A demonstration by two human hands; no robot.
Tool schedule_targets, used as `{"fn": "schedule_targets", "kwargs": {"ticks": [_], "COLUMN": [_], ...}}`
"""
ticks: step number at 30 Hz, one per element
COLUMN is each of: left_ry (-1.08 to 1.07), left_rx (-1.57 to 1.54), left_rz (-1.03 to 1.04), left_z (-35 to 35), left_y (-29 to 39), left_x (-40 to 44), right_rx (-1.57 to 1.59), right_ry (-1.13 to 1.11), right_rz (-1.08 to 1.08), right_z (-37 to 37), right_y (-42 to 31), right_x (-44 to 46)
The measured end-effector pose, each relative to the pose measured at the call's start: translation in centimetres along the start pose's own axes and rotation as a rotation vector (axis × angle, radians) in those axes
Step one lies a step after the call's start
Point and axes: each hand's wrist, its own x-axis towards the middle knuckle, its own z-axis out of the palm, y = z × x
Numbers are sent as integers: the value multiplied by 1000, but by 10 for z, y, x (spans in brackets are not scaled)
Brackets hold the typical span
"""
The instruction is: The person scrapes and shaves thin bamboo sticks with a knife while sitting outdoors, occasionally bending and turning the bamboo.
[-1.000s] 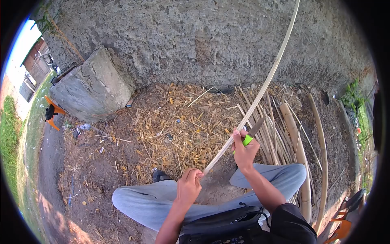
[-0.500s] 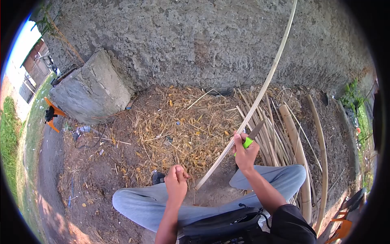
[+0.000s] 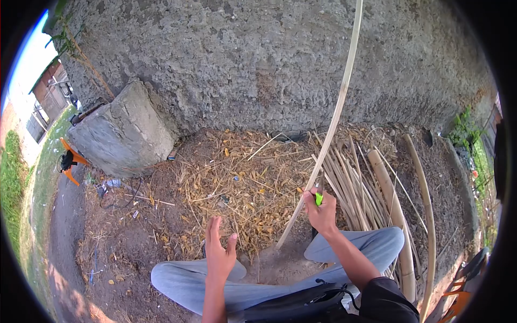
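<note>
My right hand is closed around a knife with a bright green handle, its blade seen nearly edge-on. The same hand grips a long, pale bamboo strip, which slants from the ground between my knees up past the top of the view. My left hand is held over my left leg with its fingers stretched and thumb apart; nothing is in it. Beyond my right knee lies a bundle of split bamboo strips.
Thick bamboo poles lie to the right of the strips. A rough grey wall rises in front, with a concrete block against it at left. Dry shavings cover the ground. An orange object stands beyond the block.
My left hand has opened from a closed shape and moved slightly left and down. My right hand has turned the knife, and the strip now stands steeper, its top further left.
</note>
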Motion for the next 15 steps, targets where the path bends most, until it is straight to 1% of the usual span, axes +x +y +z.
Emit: {"fn": "schedule_targets", "kwargs": {"ticks": [2,3,5,6,7,8,9,10,11,12,13,15], "left_ry": [49,87,182,196,273,346,430,429,544,654,653,439], "left_rx": [-8,33,90,90,218,348,370,374,535,697,700,1087], "left_rz": [44,106,213,224,360,489,519,513,601,688,684,663], "left_z": [-12,-20,-37,-47,-58,-68,-74,-81,-86,-91,-96,-104], "left_y": [10,13,28,33,36,43,53,64,73,82,92,107], "left_x": [4,7,13,17,20,21,20,21,24,26,26,25], "right_rx": [-153,-286,-322,-364,-413,-409,-400,-392,-447,-445,-483,-579], "right_ry": [-59,-157,-196,-234,-260,-262,-291,-324,-388,-392,-451,-539], "right_rz": [-132,-144,-181,-213,-287,-295,-384,-467,-420,-415,-473,-558], "right_z": [2,-4,-2,1,0,1,1,1,-2,-3,-5,-7], "right_y": [4,3,-26,-33,-20,-21,-21,-21,-25,-30,-34,-50], "right_x": [6,7,4,7,10,14,15,15,15,16,19,23]}}
